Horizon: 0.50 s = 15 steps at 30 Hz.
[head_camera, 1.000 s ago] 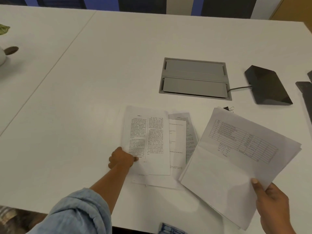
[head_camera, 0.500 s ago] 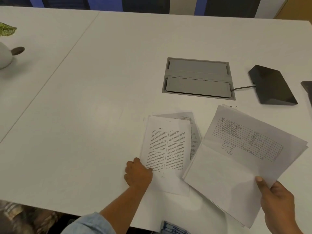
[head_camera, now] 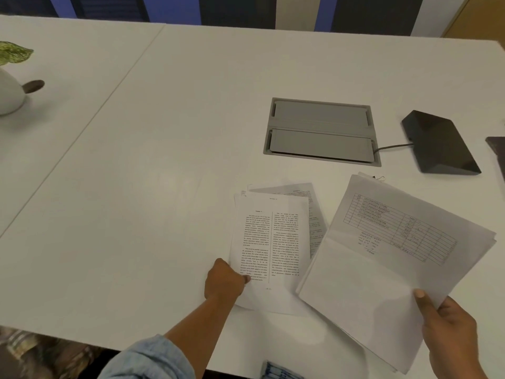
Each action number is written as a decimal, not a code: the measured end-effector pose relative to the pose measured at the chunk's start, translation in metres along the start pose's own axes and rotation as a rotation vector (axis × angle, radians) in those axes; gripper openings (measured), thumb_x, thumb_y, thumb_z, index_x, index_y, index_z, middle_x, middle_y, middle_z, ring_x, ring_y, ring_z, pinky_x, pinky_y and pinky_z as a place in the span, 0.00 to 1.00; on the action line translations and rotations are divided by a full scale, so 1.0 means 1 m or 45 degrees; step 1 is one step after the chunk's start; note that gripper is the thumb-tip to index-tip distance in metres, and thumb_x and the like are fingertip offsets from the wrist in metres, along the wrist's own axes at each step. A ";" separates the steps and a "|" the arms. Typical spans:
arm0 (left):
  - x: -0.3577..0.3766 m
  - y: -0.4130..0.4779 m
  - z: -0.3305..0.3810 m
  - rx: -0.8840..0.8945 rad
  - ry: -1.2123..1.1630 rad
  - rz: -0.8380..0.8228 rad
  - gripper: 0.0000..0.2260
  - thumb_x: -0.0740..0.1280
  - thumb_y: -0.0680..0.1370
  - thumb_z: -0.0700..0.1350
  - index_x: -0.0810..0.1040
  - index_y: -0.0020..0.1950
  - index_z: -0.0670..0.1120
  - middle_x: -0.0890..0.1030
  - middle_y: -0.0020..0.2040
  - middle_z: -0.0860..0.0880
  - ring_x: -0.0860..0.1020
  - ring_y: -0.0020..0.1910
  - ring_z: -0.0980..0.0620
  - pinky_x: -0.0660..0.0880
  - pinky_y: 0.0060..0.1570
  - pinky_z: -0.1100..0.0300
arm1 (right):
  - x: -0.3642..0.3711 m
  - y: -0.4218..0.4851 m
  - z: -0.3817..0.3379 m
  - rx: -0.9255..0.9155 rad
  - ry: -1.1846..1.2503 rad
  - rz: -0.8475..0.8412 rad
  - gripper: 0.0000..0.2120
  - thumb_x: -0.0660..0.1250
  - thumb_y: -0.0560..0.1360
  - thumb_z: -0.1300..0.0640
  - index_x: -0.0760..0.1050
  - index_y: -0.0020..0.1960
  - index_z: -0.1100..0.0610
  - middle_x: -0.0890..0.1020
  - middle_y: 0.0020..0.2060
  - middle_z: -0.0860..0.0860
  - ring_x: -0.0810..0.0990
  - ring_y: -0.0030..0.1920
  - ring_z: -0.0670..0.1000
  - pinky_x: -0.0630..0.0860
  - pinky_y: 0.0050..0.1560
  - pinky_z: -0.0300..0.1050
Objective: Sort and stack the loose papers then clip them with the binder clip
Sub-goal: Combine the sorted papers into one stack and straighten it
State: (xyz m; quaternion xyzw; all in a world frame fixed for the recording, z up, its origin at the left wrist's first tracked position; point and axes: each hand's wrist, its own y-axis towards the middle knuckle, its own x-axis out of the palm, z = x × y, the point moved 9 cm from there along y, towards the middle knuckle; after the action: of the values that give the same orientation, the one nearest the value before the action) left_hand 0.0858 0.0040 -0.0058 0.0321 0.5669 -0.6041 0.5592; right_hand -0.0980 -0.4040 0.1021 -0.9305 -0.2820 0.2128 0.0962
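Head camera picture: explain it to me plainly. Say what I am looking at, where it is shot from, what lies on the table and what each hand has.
No machine here: a person wears a camera on the head, looking down at their own two hands over a white table.

The left hand pinches the lower left edge of a two-column printed page, which lies on top of a few other loose sheets on the table.

The right hand holds a gathered stack of papers by its near corner, with a table-form page on top.

Just past that stack's far corner, a small binder clip peeks out. Farther back are a grey cable hatch and a black wedge-shaped device; far left stands a white plant pot.
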 end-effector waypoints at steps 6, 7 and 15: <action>-0.002 -0.009 0.008 0.009 0.051 0.108 0.34 0.81 0.65 0.51 0.68 0.63 0.42 0.75 0.60 0.41 0.78 0.59 0.40 0.80 0.54 0.47 | 0.000 -0.003 -0.001 0.023 0.031 -0.003 0.08 0.67 0.77 0.59 0.77 0.40 0.51 0.80 0.38 0.52 0.76 0.40 0.54 0.72 0.28 0.24; 0.001 -0.010 0.009 0.005 -0.002 0.089 0.34 0.82 0.65 0.49 0.67 0.62 0.42 0.76 0.59 0.41 0.79 0.58 0.40 0.80 0.54 0.47 | 0.000 -0.003 0.000 0.034 0.026 0.005 0.08 0.67 0.77 0.59 0.77 0.40 0.52 0.80 0.39 0.54 0.76 0.38 0.52 0.71 0.28 0.23; 0.010 -0.009 0.011 0.106 -0.119 -0.065 0.15 0.78 0.70 0.48 0.80 0.49 0.43 0.85 0.46 0.47 0.82 0.42 0.48 0.81 0.44 0.55 | -0.004 0.001 0.004 0.061 -0.025 0.002 0.04 0.67 0.77 0.58 0.80 0.49 0.56 0.81 0.40 0.55 0.76 0.44 0.56 0.74 0.30 0.28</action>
State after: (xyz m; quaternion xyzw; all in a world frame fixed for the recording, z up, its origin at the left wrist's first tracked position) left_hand 0.0827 -0.0127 -0.0028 0.0128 0.5152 -0.6420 0.5676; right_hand -0.1022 -0.4069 0.0994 -0.9261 -0.2771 0.2287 0.1154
